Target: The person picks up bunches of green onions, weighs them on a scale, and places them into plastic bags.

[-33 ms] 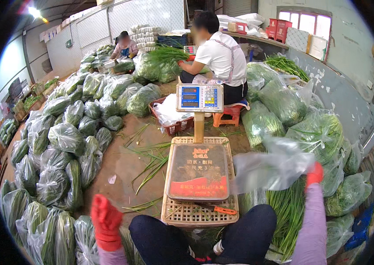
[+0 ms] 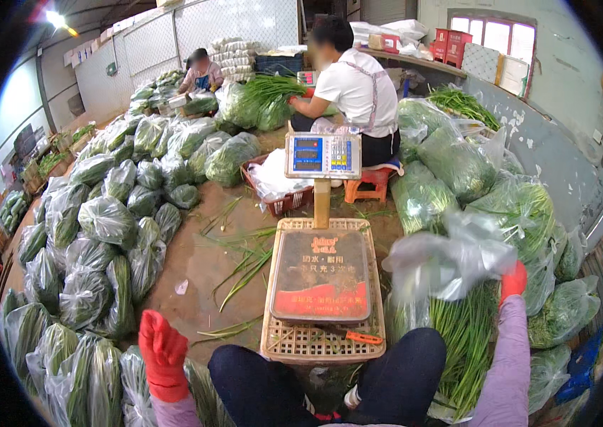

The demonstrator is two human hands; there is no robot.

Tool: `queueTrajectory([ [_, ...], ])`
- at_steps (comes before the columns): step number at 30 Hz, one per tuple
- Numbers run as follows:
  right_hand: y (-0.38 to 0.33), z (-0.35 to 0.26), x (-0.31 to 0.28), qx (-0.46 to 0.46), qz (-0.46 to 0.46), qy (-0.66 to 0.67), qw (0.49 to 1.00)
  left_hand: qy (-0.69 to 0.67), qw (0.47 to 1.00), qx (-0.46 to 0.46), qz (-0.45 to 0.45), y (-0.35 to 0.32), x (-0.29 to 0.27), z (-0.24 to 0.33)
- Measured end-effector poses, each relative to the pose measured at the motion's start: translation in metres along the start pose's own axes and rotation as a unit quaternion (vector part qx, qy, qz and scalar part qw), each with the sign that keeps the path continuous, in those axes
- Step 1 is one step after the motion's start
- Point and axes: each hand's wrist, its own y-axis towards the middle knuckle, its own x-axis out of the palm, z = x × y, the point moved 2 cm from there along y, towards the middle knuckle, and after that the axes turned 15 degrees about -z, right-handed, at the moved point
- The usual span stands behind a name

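My right hand (image 2: 512, 280), in a red glove, grips one end of a clear plastic bag (image 2: 458, 260). The bag is blurred by motion and stretches leftward above loose green stalks (image 2: 465, 341) beside my right knee. My left hand (image 2: 164, 356), also red-gloved, is raised left of my left knee with its fingers curled in and nothing visible in them. Between the hands stands a platform scale (image 2: 321, 274) on an upturned plastic crate (image 2: 280, 338), with its display (image 2: 323, 155) on a post. An orange-handled knife (image 2: 362, 336) lies on the crate in front of the scale plate.
Filled bags of greens (image 2: 106, 220) are heaped along the left; more bulging bags (image 2: 458, 167) line the right wall. Beyond the scale, a co-worker (image 2: 358, 85) sits on an orange stool (image 2: 367, 186) near a dark red basket (image 2: 291, 203). Stray stalks (image 2: 244, 277) lie on the floor.
My right hand has shifted slightly to the right and the plastic bag has swung with it. My left hand has moved a little up and to the left.
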Motion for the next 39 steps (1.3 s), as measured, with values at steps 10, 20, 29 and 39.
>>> queueTrajectory([
  [10, -0.2, -0.241, 0.032, -0.243, -0.502, 0.245, 0.793, 0.536, 0.827, -0.14, -0.098, 0.049, 0.051, -0.167],
  [20, -0.234, -0.259, 0.024, -0.53, -0.352, -0.038, 0.771, 0.36, 0.838, -0.271, -0.307, 0.056, 0.054, -0.174],
  [29, -0.308, -0.219, 0.116, -0.549, -0.338, -0.026, 0.764, 0.397, 0.834, -0.366, -0.111, 0.07, 0.065, -0.2],
  [39, -0.158, -0.16, 0.034, -0.154, -0.207, -0.27, 0.928, 0.154, 0.968, -0.199, -0.015, 0.034, 0.053, -0.125],
])
